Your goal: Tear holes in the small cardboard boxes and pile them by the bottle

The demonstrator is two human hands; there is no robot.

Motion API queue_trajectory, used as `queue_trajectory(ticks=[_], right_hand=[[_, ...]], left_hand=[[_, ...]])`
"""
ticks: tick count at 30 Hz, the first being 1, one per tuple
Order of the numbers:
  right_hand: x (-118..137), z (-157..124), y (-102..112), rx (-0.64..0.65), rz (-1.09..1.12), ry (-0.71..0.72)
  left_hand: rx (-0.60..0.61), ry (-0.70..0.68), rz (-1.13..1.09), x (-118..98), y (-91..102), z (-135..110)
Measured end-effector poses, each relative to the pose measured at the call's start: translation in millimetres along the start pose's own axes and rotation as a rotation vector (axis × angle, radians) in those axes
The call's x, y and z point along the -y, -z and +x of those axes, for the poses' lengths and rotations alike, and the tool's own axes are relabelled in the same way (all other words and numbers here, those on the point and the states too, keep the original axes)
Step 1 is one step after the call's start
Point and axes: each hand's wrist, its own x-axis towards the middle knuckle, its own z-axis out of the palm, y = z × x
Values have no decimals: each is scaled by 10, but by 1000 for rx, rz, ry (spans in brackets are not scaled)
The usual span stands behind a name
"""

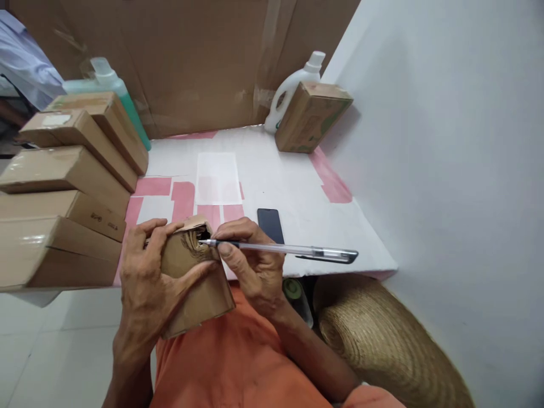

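Note:
A small worn cardboard box [199, 294] is tilted at the table's front edge, close to my body. My left hand [148, 277] grips it from the left, fingers over the top and thumb across its face. Near its upper right corner the cardboard is torn into a ragged hole, with dark pen-like strokes around it. Between thumb and fingers, my right hand [250, 260] pinches a clear gel pen [293, 248] with a black cap on its back end. The pen's tip points left and meets the torn edge; whether it goes inside the hole I cannot tell.
Several cardboard boxes [80, 170] line the left side, before a green liquid bottle [131, 113]. A white jug [293, 85] and another box [314, 119] stand at the back right. A phone [271, 224] and a white sheet [218, 178] lie on the table. A woven straw item [374, 328] sits below right.

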Motion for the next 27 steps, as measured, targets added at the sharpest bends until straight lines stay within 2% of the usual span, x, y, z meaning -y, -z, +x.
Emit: queue_trajectory(ticks=[10, 21, 27], right_hand=[[-19, -7, -51, 72, -294, 188], [83, 65, -61, 174, -462, 231], [140, 60, -33, 250, -481, 248]], left_hand=[[-35, -21, 43, -80, -31, -65], [-48, 7, 62, -101, -45, -99], [-60, 25, 65, -69, -60, -84]])
